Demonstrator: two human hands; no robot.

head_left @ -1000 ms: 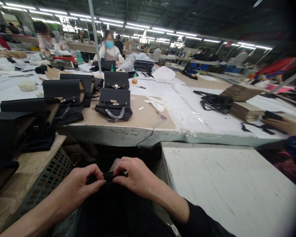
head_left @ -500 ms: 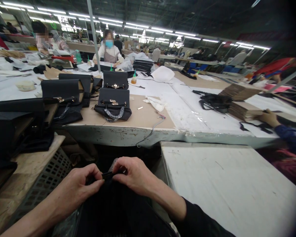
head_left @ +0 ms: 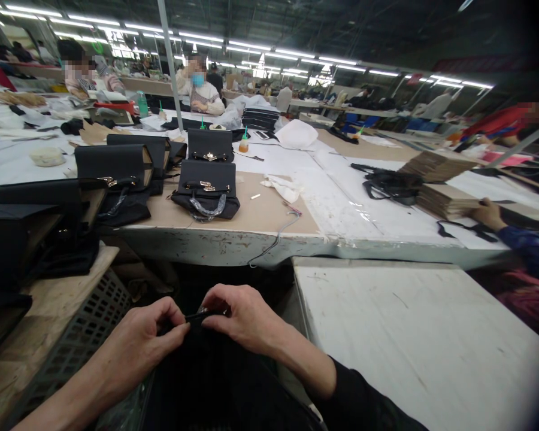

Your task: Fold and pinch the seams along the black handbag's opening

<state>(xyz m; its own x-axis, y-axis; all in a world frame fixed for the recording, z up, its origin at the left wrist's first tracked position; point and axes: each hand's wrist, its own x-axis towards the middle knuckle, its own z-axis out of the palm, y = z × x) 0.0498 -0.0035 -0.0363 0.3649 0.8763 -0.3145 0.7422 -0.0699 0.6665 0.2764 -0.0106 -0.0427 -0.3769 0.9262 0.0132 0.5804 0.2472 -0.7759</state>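
Observation:
Low in front of me lies a black bag, so dark that its shape is hard to make out. On the left of its upper edge, my left hand is closed, thumb and forefinger pinching the thin black rim. Just to the right, my right hand curls over the same rim with thumb and fingertips close together. Small shiny spots show by its fingers; what they are I cannot tell. A short stretch of rim runs between the two hands.
Black handbags with gold clasps stand on the long worktable and at left. A plastic crate is beside my left arm, a white table at right. A co-worker's hand touches stacked brown boards.
My hands stay on the rim, the right one shifted slightly left. A checked patch behind its fingers no longer shows. Across the table, a masked person has raised an arm towards the head.

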